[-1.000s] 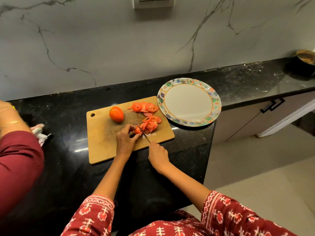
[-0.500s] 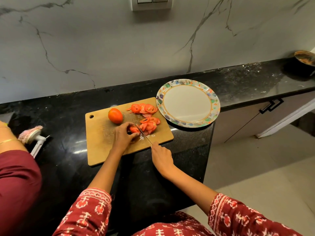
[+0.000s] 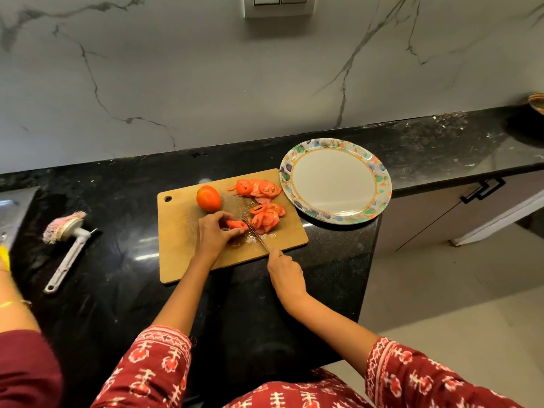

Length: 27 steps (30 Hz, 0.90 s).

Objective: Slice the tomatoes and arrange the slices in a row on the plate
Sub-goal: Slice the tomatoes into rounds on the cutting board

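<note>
Head view, the only one: left hand (image 3: 213, 234) curls over a small tomato end piece (image 3: 236, 224) on the wooden cutting board (image 3: 182, 254), fingers (image 3: 226, 217) clamped on it, tips just beside the blade. Right hand (image 3: 285, 272) is wrapped round the handle of a knife (image 3: 255, 235), fingers together on it, handle itself hidden in the fist. The blade runs diagonally from the hand up to the piece, touching or nearly touching it.

Two piles of cut slices on the board: one near pile (image 3: 267, 217) just right of the blade, one far pile (image 3: 256, 188) toward the board's back edge. One whole tomato (image 3: 208, 198) sits uncut behind the left hand. The plate (image 3: 382, 184), patterned rim, is right of the board on the black surface (image 3: 117, 290), no slices on it. A dish brush (image 3: 66, 245) lies well to the left. Another person's arm (image 3: 11, 307) shows at the left edge.

Judgement: slicing step, roughly mid-task, arranging not started.

Risks: the held piece is small, so fingertips are close to the edge and a slip could nick them. Wet juice on the board could let the stub skid. The plate overhangs the surface corner slightly, so a knock could tip it. The whole tomato may roll if bumped.
</note>
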Available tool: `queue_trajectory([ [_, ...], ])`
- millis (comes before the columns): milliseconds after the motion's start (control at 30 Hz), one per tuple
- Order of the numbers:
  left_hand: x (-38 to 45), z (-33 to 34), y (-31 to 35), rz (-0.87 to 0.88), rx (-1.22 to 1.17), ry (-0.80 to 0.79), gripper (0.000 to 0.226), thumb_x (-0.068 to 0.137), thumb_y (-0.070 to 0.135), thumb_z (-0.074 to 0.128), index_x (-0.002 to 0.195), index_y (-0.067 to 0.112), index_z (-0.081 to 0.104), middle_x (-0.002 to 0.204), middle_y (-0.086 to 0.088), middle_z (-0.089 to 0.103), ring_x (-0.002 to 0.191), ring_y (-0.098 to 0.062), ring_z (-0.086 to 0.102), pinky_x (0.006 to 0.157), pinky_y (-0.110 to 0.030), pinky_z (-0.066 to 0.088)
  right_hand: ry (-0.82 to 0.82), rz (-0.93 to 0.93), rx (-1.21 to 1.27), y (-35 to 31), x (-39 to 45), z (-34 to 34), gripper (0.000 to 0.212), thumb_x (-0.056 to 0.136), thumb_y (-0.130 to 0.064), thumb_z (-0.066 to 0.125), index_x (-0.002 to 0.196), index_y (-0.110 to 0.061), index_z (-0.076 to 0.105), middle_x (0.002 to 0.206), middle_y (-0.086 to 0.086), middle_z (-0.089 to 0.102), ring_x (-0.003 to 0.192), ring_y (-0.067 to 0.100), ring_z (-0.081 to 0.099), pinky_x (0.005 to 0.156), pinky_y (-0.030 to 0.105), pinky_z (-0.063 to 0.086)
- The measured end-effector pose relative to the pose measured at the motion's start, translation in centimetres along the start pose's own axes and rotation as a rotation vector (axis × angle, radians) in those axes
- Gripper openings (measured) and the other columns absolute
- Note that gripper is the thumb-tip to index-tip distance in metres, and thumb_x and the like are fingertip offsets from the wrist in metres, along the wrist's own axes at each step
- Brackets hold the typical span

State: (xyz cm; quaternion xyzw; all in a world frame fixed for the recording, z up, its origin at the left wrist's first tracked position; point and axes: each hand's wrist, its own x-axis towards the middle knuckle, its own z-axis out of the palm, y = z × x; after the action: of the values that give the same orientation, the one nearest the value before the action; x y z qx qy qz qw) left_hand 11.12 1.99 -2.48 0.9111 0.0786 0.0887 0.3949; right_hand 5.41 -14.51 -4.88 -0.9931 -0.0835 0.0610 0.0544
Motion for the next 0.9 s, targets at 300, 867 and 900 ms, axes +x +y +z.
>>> queue_trajectory([
  [300, 0.1, 1.3, -0.3, -0.097, 0.299, -0.257, 0.057, 0.068, 0.03, 0.075, 0.12, 0.016, 0.057, 0.113, -0.007, 0.063, 0.106, -0.024, 0.056, 0.095, -0.045, 0.041, 0.005, -0.06, 0.229, 0.8, 2.5, -2.1, 0.025, 0.103, -0.02, 0.03, 0.113, -0.003, 0.045, 0.104, 0.017, 0.064, 0.096, 0.036, 0.062, 0.068, 0.037, 0.042],
  [867, 0.2, 1.6, 1.0, -0.008, -0.149, -0.242, 0.047, 0.072, 0.016, 0.072, 0.108, 0.029, 0.045, 0.108, -0.005, 0.053, 0.097, -0.021, 0.057, 0.085, -0.043, 0.051, -0.082, 0.033, 0.697, 1.3, 2.7, -3.3, 0.03, 0.101, -0.023, 0.034, 0.089, -0.005, 0.054, 0.089, 0.02, 0.062, 0.084, 0.035, 0.058, 0.065, 0.031, 0.031],
  [900, 0.0, 1.6, 0.8, -0.018, -0.189, -0.234, 0.044, 0.073, 0.013, 0.074, 0.105, 0.027, 0.047, 0.106, -0.005, 0.055, 0.098, -0.02, 0.057, 0.086, -0.042, 0.052, -0.082, 0.026, 0.687, 1.1, 2.4, -3.3, 0.03, 0.101, -0.023, 0.034, 0.092, -0.003, 0.055, 0.09, 0.02, 0.062, 0.084, 0.035, 0.058, 0.065, 0.031, 0.031],
])
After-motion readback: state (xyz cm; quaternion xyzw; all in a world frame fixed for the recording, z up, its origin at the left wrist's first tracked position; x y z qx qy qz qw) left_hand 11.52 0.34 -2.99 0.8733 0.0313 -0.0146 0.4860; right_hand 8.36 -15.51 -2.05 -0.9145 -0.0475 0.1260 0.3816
